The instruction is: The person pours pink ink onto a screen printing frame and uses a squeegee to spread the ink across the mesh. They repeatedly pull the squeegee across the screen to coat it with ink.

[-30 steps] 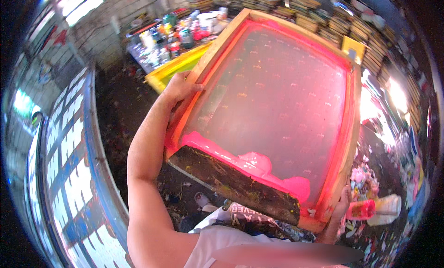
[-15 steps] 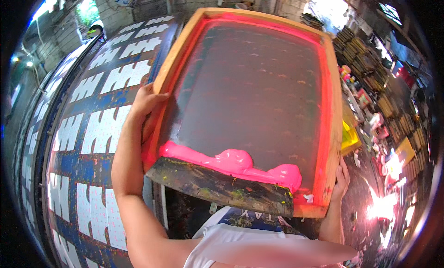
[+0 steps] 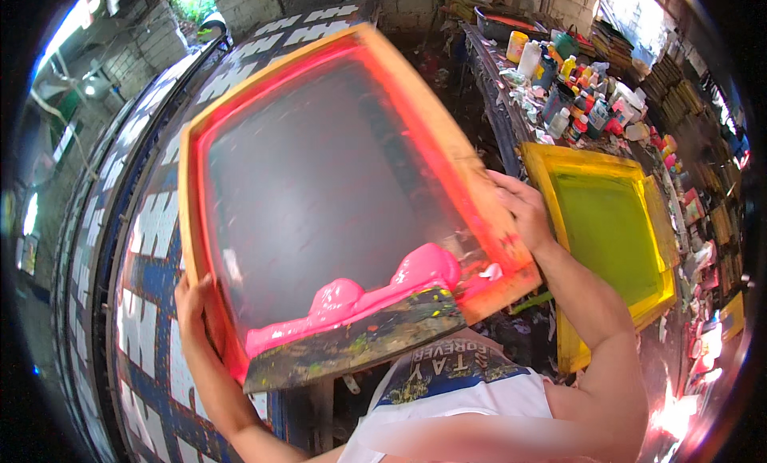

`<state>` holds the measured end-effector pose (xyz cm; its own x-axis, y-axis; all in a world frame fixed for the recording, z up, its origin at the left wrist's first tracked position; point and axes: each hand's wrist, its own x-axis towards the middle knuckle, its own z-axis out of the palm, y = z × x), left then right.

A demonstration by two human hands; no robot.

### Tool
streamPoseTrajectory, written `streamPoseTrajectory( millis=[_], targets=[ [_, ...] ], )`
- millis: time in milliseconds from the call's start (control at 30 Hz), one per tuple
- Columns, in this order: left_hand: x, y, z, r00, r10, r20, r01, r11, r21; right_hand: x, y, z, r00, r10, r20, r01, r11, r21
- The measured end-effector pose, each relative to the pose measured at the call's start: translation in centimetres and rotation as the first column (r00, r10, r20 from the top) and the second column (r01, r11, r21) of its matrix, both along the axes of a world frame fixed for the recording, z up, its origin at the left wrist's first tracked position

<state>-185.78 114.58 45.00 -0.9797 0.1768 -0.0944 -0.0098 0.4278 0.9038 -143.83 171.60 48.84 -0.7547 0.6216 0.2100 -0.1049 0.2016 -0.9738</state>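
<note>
I carry a wooden screen printing frame (image 3: 435, 115) between my hands. Pink ink stains its inner edges, and the dark mesh (image 3: 311, 175) faces up. Along the near end lies a wooden squeegee (image 3: 351, 341), with a thick band of wet pink ink (image 3: 343, 299) heaped against its far side. My left hand (image 3: 193, 303) is closed on the left rail, its thumb on top and its other fingers partly hidden. On the right rail, my right hand (image 3: 519, 207) is closed round the outer edge.
To the left, a long blue printing table (image 3: 156, 263) carries rows of white cut pieces (image 3: 142, 327). Beyond my right forearm leans a yellow-stained screen frame (image 3: 659, 303). A cluttered bench (image 3: 499, 87) behind it holds several bottles and tubs (image 3: 591, 111). Stacked frames (image 3: 679, 95) line the far right.
The frame has swung to the left and turned, its far end now pointing further left. My right hand has come up into fuller view. The yellow frame and the bench show much more.
</note>
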Motion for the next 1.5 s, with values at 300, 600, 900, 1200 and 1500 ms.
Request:
streamPoseTrajectory(
  millis=[300, 600, 900, 1200, 1500],
  targets=[
    [6.4, -3.4, 0.9, 0.953, 0.296, 0.071, -0.303, 0.944, 0.135, -21.8, 6.9, 0.1, 0.937, 0.344, -0.055, -0.325, 0.921, 0.217],
    [7.4, 8.4, 0.9, 0.849, 0.514, 0.121, -0.518, 0.855, 0.000, -39.0, 8.8, -4.8, 0.790, 0.591, -0.164, -0.606, 0.793, -0.064],
    [4.2, 14.8, 0.7, 0.799, 0.584, 0.141, -0.587, 0.809, -0.025, -47.6, 14.2, -6.5, 0.702, 0.703, -0.115, -0.712, 0.697, -0.086],
    [-1.7, 22.4, 3.8, 0.805, 0.579, 0.129, -0.583, 0.812, -0.006, -54.1, 28.1, -4.2, 0.694, 0.720, -0.024, -0.710, 0.678, -0.188],
    [-10.9, 41.6, 5.8, 0.812, 0.579, 0.072, -0.582, 0.813, 0.023, -61.8, 47.8, -3.7, 0.722, 0.683, -0.110, -0.686, 0.687, -0.239]
  ],
)
